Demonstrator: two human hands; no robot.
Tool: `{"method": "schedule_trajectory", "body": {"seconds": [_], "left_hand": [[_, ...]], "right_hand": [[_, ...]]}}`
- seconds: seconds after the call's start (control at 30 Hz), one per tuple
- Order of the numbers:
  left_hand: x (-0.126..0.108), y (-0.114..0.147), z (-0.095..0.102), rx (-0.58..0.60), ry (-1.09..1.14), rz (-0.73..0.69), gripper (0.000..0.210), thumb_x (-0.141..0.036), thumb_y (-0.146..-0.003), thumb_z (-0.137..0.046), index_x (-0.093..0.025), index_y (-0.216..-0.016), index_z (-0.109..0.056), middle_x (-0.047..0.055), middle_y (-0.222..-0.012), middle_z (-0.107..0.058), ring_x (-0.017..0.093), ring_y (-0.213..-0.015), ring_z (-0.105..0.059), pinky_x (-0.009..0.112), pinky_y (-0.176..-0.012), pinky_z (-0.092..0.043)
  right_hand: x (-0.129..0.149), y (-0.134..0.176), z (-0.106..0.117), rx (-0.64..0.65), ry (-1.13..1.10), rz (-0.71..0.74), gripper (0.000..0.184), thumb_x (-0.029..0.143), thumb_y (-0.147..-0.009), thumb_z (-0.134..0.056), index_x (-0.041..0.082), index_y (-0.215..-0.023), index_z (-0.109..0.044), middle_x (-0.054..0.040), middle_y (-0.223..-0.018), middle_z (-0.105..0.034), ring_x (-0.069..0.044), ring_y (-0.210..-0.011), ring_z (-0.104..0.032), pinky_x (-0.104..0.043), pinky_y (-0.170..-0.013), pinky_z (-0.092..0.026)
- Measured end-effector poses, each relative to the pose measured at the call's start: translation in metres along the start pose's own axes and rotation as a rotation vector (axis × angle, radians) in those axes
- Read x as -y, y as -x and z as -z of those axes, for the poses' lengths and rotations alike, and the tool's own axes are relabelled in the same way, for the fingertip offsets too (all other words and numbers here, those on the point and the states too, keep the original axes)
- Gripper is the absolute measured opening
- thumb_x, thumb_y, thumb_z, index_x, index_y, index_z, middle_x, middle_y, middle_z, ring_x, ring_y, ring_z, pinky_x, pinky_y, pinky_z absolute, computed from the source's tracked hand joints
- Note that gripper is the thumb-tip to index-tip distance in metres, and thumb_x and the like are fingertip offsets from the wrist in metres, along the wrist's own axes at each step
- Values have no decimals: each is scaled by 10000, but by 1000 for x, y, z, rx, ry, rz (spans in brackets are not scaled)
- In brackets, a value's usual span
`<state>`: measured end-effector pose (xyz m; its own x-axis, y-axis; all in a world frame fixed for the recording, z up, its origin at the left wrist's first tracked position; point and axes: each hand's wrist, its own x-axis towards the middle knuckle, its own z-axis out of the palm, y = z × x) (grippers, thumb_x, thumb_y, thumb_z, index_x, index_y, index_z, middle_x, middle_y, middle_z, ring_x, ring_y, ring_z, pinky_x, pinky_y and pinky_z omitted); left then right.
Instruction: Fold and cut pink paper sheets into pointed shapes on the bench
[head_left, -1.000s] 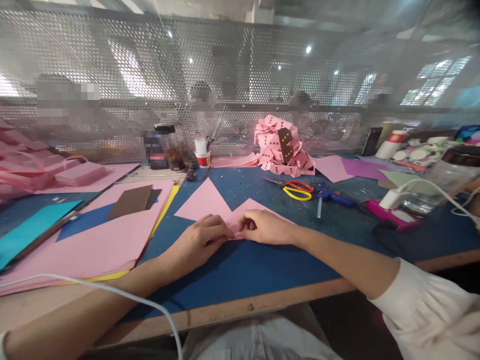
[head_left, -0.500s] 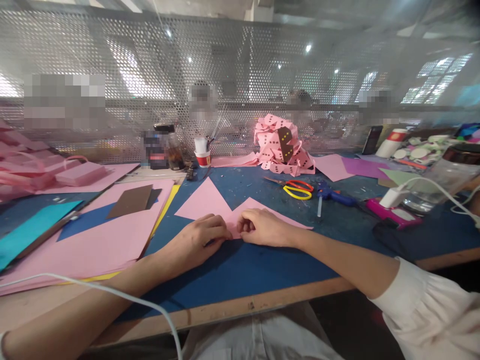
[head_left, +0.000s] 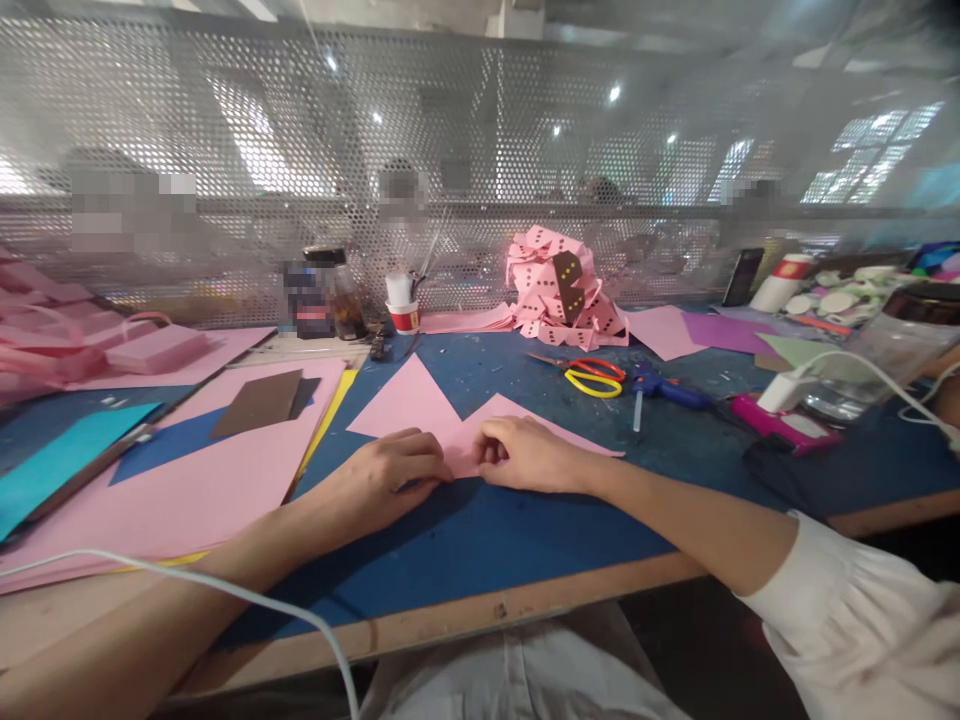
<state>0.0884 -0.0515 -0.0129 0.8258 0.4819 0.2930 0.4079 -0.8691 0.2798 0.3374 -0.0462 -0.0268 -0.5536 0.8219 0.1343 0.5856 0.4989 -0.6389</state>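
Observation:
A sheet of pink paper (head_left: 411, 395) lies on the blue table top, folded so that two pointed corners spread to the left and right. My left hand (head_left: 401, 470) pinches its near edge between thumb and fingers. Close beside it, my right hand (head_left: 517, 453) has its fingers curled in and pressed on the same paper, right of the middle. Both hands cover part of the near edge, so the fold under them is partly hidden.
Beyond my right hand lie scissors (head_left: 594, 378) and a blue glue gun (head_left: 667, 388). A pink paper model with dots (head_left: 566, 290) stands at the back. Pink sheets (head_left: 187, 510) are stacked at left. A white cable (head_left: 225, 583) crosses over my left forearm.
My left hand has slid slightly left along the paper's near edge, widening the gap between the hands. My right hand stays in place.

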Motion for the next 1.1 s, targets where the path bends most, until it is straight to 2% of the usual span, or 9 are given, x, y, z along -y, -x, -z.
{"method": "schedule_trajectory", "body": {"seconds": [0.63,0.93,1.1], "left_hand": [[0,5,9,17,-79,-12,253,-55,-904,-501,-211,-963,-691,45,-974,-671,169,-903,-632,262,-810,-487],[2,9,10,49,-108,-14,215,-67,-928,-486,-198,-950,-656,51,-983,-658,170,-898,-619,277,-804,-471],[5,13,7,28,-114,-17,225,-83,-940,-473,-195,-978,-664,66,-1003,-667,175,-920,-626,281,-816,-488]], "right_hand": [[3,1,2,6,19,-11,158,160,-723,-653,188,-878,-663,-6,-831,-690,-139,-749,-605,-234,-649,-421],[1,0,0,-1,22,3,152,171,-727,-653,189,-878,-664,-6,-836,-686,-135,-753,-599,-230,-645,-414],[1,0,0,-7,16,-1,145,167,-725,-652,190,-867,-666,-5,-837,-690,-133,-746,-596,-229,-642,-412]]}}
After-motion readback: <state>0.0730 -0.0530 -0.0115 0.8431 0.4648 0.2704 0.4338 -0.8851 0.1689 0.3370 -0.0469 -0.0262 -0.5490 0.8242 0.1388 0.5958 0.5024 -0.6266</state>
